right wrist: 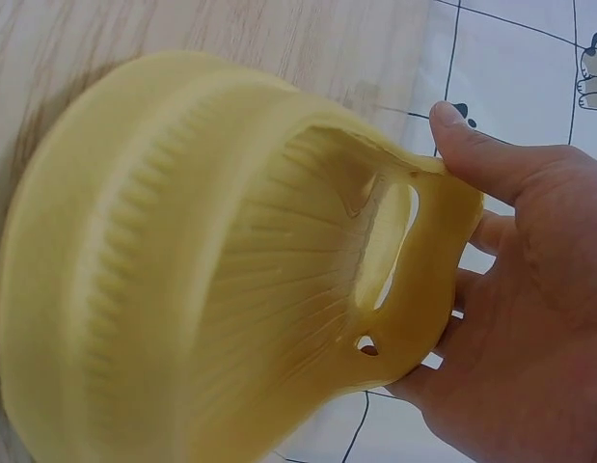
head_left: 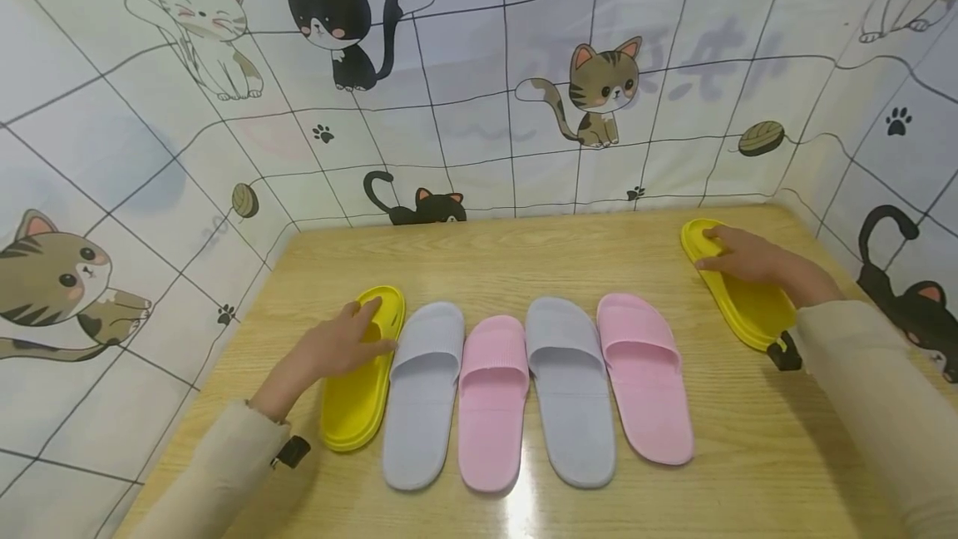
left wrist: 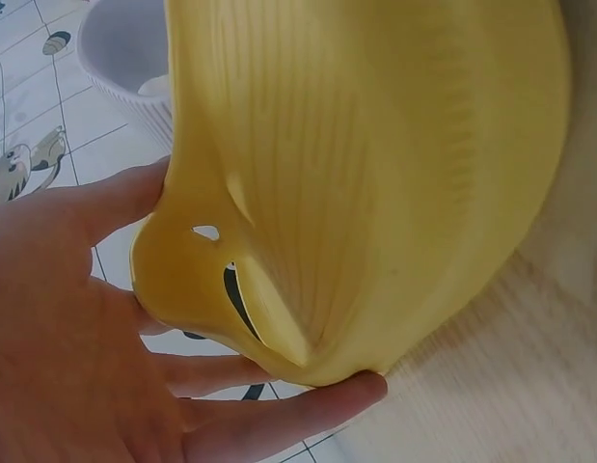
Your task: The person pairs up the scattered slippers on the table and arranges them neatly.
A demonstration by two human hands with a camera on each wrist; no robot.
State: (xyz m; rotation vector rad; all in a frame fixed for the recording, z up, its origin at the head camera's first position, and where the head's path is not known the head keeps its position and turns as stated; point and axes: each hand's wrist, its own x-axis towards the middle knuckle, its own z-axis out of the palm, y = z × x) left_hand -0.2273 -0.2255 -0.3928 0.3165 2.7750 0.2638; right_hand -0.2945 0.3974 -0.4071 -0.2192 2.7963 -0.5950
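Two yellow slippers lie on a wooden table (head_left: 756, 464). My left hand (head_left: 364, 329) grips the strap of the left yellow slipper (head_left: 353, 410), which stands at the left end of a row. In the left wrist view the thumb lies on one side of that slipper's strap (left wrist: 356, 174) and the fingers on the other. My right hand (head_left: 714, 252) holds the right yellow slipper (head_left: 748, 313), set apart at the far right. In the right wrist view the thumb presses its strap (right wrist: 279, 260) with the fingers curled below.
Beside the left yellow slipper the row runs on with a grey slipper (head_left: 422, 393), a pink one (head_left: 491, 406), another grey (head_left: 569, 393) and another pink (head_left: 651, 381). A cat-print cloth wall (head_left: 479, 106) encloses the table on three sides.
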